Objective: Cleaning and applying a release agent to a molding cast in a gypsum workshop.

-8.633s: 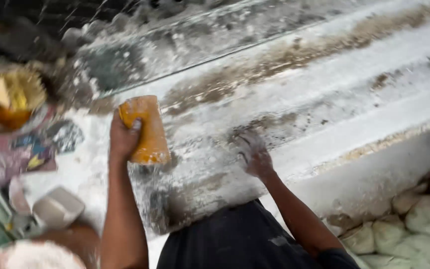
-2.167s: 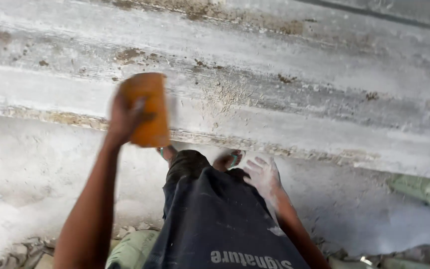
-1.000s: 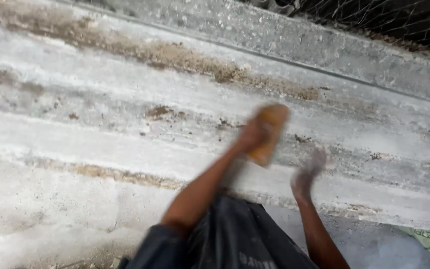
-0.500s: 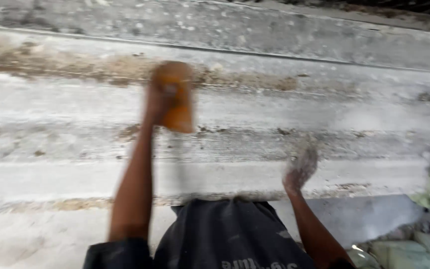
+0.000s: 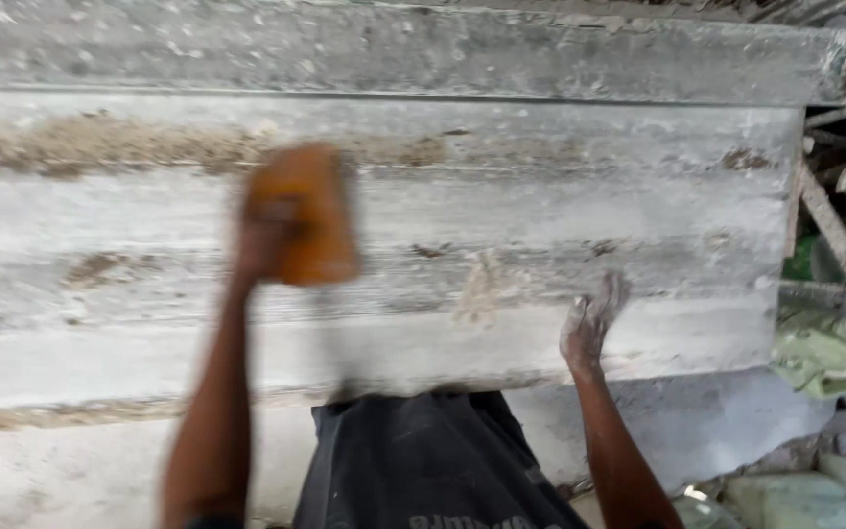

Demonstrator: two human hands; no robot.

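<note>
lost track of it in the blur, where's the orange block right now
In the head view the orange block is left of centre, held in the left hand against the grey ridged slab, well left of the right hand.

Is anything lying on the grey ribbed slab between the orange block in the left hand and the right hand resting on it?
Nothing visible does. The left hand holds the orange block against the slab; between it and the right hand lie only bare ridges with a pale smear. The block is motion-blurred.

The left hand [image 5: 268, 235] is reaching forward on an outstretched arm, fingers curled tight; the right hand [image 5: 591, 321] is pressing flat, fingers spread.
</note>
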